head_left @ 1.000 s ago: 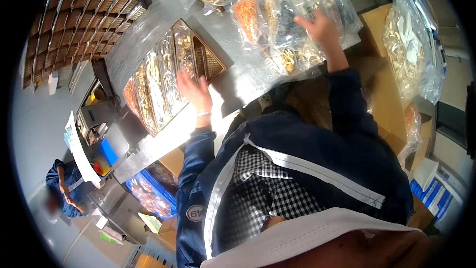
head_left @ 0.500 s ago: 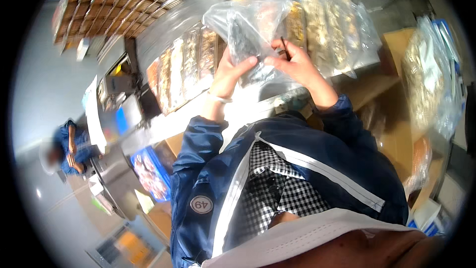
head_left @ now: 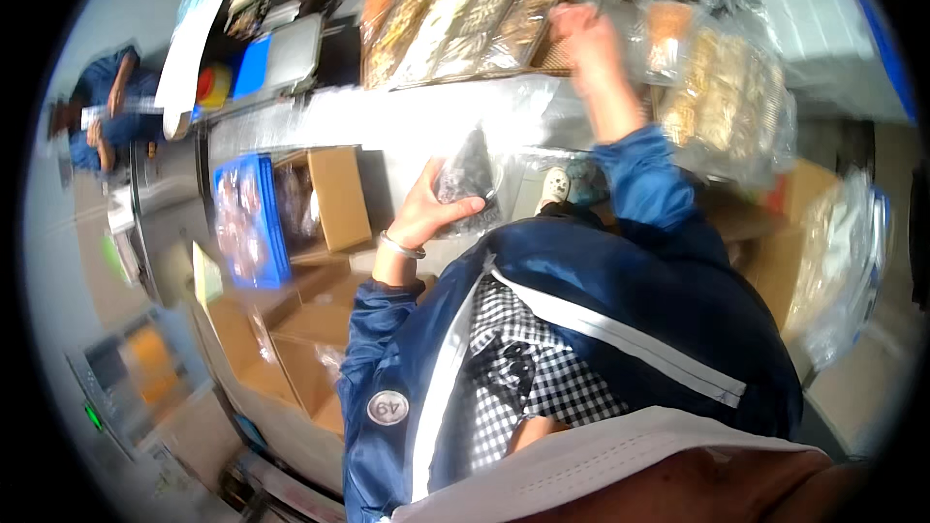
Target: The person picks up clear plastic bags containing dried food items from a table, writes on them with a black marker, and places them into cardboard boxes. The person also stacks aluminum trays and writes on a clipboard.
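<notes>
a small dark-filled clear bag [head_left: 467, 179] is held upright in the left hand [head_left: 431, 208], thumb across its lower front and fingers behind, closed on it just in front of the chest and below the near edge of the white worktop [head_left: 387, 121]. the right hand [head_left: 586, 39] is stretched far over that worktop to the right end of the long tray of packed snacks [head_left: 455, 24]; it is blurred, the fingers look curled, and whether anything is pinched in them cannot be told. heaped clear bags of snacks [head_left: 727, 97] lie on the worktop to the right of the tray. open cardboard boxes [head_left: 325, 199] stand below the worktop's near edge, to the left of the held bag, with a blue pack [head_left: 247, 223] beside them. another person in blue [head_left: 97, 121] is seen well off the worktop's left end.

the reach is best made with the held bag kept level and close to the body, so nothing spills while attention is on the tray. one pack should be taken cleanly by its edge, without its neighbours being dragged out of their rows. the heaped bags beside the forearm are probably the snag risk.
</notes>
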A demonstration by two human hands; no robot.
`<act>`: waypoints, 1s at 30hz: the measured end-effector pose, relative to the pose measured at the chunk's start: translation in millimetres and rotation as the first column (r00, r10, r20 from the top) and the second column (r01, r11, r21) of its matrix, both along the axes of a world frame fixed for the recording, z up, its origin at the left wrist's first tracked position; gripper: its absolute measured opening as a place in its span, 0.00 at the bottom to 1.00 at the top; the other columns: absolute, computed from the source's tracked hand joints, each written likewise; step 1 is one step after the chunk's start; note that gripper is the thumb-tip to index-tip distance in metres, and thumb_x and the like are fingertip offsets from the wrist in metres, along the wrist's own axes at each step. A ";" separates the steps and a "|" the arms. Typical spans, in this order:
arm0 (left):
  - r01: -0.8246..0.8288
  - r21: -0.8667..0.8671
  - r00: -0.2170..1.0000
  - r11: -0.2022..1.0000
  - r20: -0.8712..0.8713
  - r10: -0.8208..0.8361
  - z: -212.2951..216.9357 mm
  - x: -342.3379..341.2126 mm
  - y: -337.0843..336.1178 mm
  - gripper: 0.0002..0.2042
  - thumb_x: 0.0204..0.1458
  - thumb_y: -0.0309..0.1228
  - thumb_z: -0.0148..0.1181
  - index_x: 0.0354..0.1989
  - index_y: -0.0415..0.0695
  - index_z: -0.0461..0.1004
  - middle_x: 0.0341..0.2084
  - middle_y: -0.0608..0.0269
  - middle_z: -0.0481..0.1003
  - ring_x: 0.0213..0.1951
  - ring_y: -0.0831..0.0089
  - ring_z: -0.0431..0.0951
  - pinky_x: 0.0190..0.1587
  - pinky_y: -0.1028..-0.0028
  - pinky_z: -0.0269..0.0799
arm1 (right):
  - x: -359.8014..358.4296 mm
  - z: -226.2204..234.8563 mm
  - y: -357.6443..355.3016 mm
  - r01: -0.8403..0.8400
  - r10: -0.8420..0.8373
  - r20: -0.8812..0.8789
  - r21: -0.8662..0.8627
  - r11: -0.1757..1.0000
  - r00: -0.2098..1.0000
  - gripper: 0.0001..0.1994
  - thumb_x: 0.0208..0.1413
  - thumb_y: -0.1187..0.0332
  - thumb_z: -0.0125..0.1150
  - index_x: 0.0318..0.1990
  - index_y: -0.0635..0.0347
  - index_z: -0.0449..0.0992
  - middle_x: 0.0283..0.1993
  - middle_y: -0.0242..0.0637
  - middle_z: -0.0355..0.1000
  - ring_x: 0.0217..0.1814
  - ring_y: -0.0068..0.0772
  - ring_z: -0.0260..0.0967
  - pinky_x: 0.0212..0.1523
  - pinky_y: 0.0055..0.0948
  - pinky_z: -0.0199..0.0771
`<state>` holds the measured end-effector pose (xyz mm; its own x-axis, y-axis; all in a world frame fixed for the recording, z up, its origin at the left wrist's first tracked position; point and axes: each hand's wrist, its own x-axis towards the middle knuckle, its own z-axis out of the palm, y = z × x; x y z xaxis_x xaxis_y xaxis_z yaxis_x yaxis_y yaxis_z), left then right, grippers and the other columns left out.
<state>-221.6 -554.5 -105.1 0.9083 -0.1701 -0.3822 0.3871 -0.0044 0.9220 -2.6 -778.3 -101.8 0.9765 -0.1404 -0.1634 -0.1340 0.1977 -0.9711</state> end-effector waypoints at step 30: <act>-0.731 -0.097 0.666 0.675 0.112 0.737 -6.4 -93.7 75.5 0.39 0.51 0.40 0.70 0.65 0.35 0.56 0.54 0.50 0.69 0.55 0.66 0.71 0.57 0.68 0.68 | -133.1 92.6 211.2 -0.724 0.890 0.289 -0.520 0.454 0.352 0.22 0.69 0.55 0.47 0.38 0.67 0.79 0.32 0.39 0.75 0.28 0.30 0.74 0.33 0.28 0.73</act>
<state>-315.4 -479.1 -111.5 0.7856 0.5614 -0.2602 0.1258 0.2668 0.9555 -135.7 -567.1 -9.2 0.5421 0.8100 0.2235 0.3865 -0.0042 -0.9223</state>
